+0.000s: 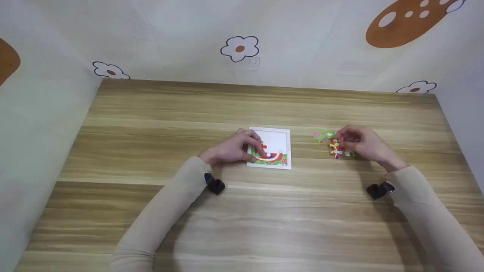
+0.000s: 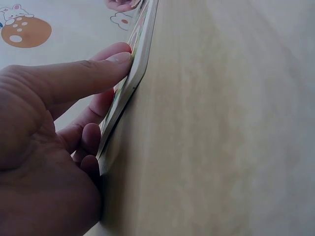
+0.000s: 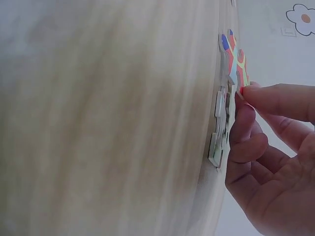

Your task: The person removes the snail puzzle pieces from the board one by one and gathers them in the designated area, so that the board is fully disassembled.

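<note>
A square white puzzle board [image 1: 289,149] lies on the table with several coloured pieces along its lower and left parts; bare white backing shows above them. My left hand [image 1: 237,146] rests at its left side, thumb and index finger pressing down on the pieces. In the left wrist view, the thumb [image 2: 106,71] lies over the board's rim, with the other fingers partly hidden. My right hand [image 1: 365,143] pinches a red, yellow and green puzzle piece [image 3: 242,71] between thumb and fingers, just above other pieces. Its fingers partly cover the loose pieces [image 1: 319,136] to the right of the board.
The wood-grain table [image 1: 151,113] meets a pale wall [image 1: 170,45] with flower prints along its back edge. More loose pieces [image 3: 216,147] lie flat beneath the right hand. A black wrist camera [image 1: 214,184] sits on the left sleeve, another [image 1: 379,190] on the right.
</note>
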A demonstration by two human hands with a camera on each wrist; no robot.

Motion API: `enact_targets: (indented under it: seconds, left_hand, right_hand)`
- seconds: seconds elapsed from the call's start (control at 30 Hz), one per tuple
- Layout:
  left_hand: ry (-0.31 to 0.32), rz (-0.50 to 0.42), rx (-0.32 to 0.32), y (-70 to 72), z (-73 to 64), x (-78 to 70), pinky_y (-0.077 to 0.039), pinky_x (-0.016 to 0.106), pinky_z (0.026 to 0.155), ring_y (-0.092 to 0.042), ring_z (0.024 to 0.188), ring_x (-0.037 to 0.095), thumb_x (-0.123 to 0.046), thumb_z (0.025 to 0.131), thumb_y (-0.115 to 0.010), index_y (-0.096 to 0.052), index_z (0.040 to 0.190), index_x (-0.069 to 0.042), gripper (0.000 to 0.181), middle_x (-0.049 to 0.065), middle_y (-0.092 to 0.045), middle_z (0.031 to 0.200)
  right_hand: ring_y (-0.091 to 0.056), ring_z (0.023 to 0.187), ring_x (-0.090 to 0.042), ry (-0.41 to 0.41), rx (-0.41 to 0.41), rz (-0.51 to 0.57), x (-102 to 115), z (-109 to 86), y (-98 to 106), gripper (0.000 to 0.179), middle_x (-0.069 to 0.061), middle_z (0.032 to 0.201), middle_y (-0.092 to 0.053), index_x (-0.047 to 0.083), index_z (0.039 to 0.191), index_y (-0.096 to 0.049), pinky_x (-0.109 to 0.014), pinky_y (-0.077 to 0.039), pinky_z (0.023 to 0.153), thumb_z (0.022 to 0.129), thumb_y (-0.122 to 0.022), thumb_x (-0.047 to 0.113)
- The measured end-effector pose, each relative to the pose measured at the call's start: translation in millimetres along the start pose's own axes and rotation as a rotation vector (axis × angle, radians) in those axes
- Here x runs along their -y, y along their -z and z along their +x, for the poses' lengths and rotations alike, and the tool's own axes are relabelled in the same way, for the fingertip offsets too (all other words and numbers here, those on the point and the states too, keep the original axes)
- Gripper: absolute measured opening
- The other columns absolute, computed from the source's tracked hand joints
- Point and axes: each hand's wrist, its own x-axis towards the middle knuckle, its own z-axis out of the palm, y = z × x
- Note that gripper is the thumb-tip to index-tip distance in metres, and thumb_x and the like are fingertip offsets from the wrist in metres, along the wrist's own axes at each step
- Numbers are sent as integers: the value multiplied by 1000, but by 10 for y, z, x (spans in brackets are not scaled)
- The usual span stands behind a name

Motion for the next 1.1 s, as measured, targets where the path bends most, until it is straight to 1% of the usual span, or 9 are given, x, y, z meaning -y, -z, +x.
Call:
enact_targets:
  seconds: [0.13,0.33,0.57,0.87,1.1]
  left_hand:
    - [-3,-1,1,1,2,8,-26,36,94,-36,113,22,-3,80,-75,-76,100,-8,21,3,-55,118]
    - [-1,-8,-1,6,-4,4,-27,36,93,-36,113,22,-2,80,-75,-76,100,-8,21,3,-55,118]
    - [-26,15,0,0,-15,-3,-26,36,96,-36,114,22,-2,79,-75,-76,100,-8,21,3,-55,118]
    - [-8,16,-1,-10,-18,-7,-27,36,95,-36,113,22,-2,81,-74,-75,100,-8,21,3,-54,119]
    - [0,42,-9,-6,-31,-50,-29,36,91,-38,110,21,-1,81,-73,-75,100,-9,20,2,-54,117]
  right_hand:
    - [-58,86,-15,3,12,-9,14,-1,-3,21,-18,99,-64,-8,110,-62,-19,-46,70,89,-61,-5]
    - [-58,85,-15,1,11,-21,52,-6,1,20,-16,97,-64,-5,108,-64,-19,-46,70,88,-62,-3]
    - [-59,79,-12,58,5,31,30,-4,-4,16,-17,93,-65,-7,103,-65,-18,-46,69,87,-61,-7]
    - [-59,85,-14,25,-1,-15,69,-25,-3,16,-16,98,-65,-4,105,-65,-18,-46,72,90,-63,1]
    - [-59,81,-16,35,4,27,170,-8,-75,17,-16,97,-65,-3,105,-66,-20,-46,68,90,-63,3]
